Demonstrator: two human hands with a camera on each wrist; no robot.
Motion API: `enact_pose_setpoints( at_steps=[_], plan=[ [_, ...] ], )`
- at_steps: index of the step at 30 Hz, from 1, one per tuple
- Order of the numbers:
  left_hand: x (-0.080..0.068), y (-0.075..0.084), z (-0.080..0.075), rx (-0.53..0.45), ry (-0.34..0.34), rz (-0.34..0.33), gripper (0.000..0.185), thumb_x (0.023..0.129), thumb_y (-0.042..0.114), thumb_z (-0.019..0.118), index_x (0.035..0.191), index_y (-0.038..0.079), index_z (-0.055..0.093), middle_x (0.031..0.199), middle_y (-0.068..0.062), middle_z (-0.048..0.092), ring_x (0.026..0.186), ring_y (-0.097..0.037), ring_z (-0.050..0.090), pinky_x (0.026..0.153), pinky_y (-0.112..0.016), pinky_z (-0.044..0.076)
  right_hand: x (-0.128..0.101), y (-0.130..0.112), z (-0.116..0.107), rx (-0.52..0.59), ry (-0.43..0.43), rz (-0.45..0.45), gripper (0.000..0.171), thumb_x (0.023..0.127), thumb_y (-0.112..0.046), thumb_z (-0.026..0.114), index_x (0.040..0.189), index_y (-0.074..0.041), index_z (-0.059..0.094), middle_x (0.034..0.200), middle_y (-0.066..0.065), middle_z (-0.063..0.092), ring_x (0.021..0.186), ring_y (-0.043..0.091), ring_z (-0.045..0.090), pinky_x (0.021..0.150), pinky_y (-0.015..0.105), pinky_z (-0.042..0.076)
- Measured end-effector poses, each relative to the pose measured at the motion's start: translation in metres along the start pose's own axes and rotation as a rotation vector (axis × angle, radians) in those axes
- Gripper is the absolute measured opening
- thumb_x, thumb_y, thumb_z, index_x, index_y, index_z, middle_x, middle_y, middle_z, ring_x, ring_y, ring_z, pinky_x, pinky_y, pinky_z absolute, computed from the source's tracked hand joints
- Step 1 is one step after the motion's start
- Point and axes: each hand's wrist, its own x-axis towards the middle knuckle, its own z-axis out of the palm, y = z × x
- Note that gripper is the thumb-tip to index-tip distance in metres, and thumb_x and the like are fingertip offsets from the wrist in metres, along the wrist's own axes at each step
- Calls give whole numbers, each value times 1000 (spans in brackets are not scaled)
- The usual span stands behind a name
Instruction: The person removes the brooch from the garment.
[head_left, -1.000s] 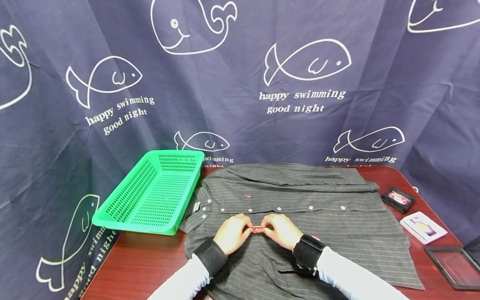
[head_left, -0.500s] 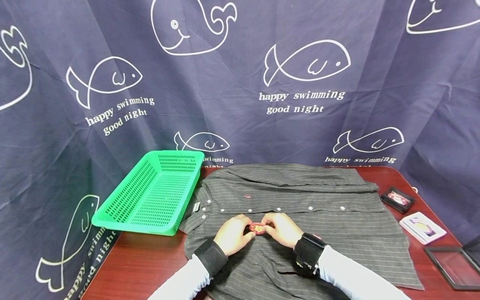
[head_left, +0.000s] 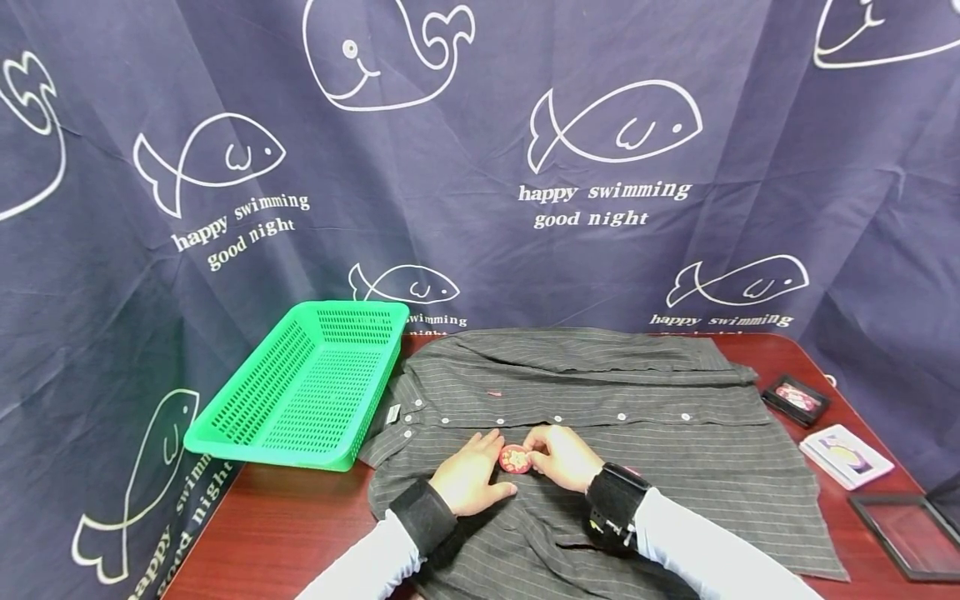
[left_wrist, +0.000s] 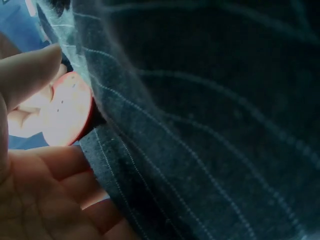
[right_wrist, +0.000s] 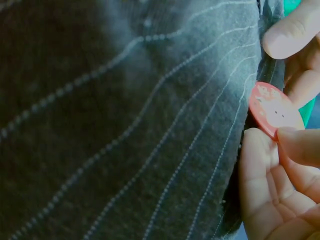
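Observation:
A large round red button (head_left: 514, 458) with a pale flower-like print lies over the dark pinstriped shirt (head_left: 675, 467). My right hand (head_left: 564, 460) pinches its right edge between thumb and fingers. My left hand (head_left: 471, 477) is beside the button's left side, fingers extended and thumb spread away. Seen from the left wrist, the button (left_wrist: 67, 110) sits beyond the gap between my left thumb (left_wrist: 30, 75) and fingers. Small holes show in the button (right_wrist: 275, 110) in the right wrist view, where my right thumb (right_wrist: 300, 145) presses its edge.
A green plastic basket (head_left: 360, 442) stands at the left, against the shirt's collar. Along the right side of the table (head_left: 300, 517) lie a black cassette-like case (head_left: 797, 398), a white card stack (head_left: 847, 455) and a dark frame (head_left: 911, 535). A patterned curtain hangs behind.
Both hands held the button edge-on at first. It has tilted so its printed face shows, and my left hand has let go, its fingers and thumb spreading apart. My right hand keeps its pinch.

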Motion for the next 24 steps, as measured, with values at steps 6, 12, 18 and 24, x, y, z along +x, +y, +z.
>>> enact_pose_setpoints(
  at_steps=[6,12,18,24],
  plan=[
    [-4,4,-6,-29,-87,-43,79,85,43,70,142,-6,44,150,-21,43,138,-36,44,113,-41,38,1,2,4,8,-13,16,8,80,2,63,77,-5,63,62,-2,64,55,-6,49,53,16,44],
    [-6,8,-6,36,-112,-56,82,86,46,68,143,-6,42,151,-21,41,139,-36,43,113,-39,38,1,2,5,57,-48,30,8,81,5,62,77,-1,63,62,2,65,53,-3,52,52,16,47],
    [-5,9,-3,97,-122,-53,81,86,49,66,142,-6,44,151,-21,42,140,-34,42,113,-37,38,1,2,4,143,-94,67,8,82,8,59,78,3,63,64,8,66,55,6,59,51,17,49],
    [-5,11,-4,111,-137,-64,81,86,51,65,142,-4,45,152,-19,41,140,-33,42,112,-37,39,1,3,3,180,-133,92,8,80,9,56,79,5,62,65,6,64,57,8,60,52,17,50]
  ],
)
